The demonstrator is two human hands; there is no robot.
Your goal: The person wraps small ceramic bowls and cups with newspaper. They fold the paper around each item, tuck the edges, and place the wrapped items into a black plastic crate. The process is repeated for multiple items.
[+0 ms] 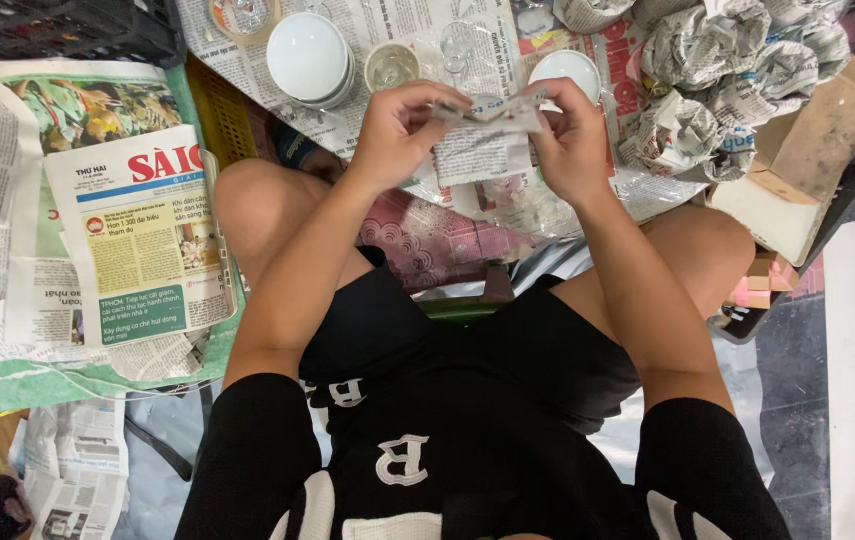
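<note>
Both hands are up over the knees, and between them is a newspaper-wrapped bundle [492, 125]. It lies crosswise, long axis running left to right, one end in each hand, held above the floor in front of the seated person. The left hand [402, 135] has its fingers curled over the bundle's left end, thumb tucked under, pinching the paper. The right hand [572, 140] is closed round the right end, fingertips pressing the top fold. What's inside the paper is hidden; only crumpled newsprint shows, with a loose flap hanging below.

Counting what's on the floor ahead: one stack of white bowls [309, 58], upside down, how many in the stack is hard to say. Just beside it, one clear glass [391, 66], seen from above. One more white bowl [565, 68] peeks out behind the right hand, partly covered by it. Another glass-like item [239, 14] is cut off at the top edge.

To the right, a heap of wrapped bundles [717, 75], at least five, though they crowd together and the top ones run out of frame. Beside them sits a cardboard box [807, 160], flap open.

To the left, a pile of flat newspapers [127, 230], sheets overlapping so the count is unclear. A dark crate [57, 28] is cut off in the top left corner.
</note>
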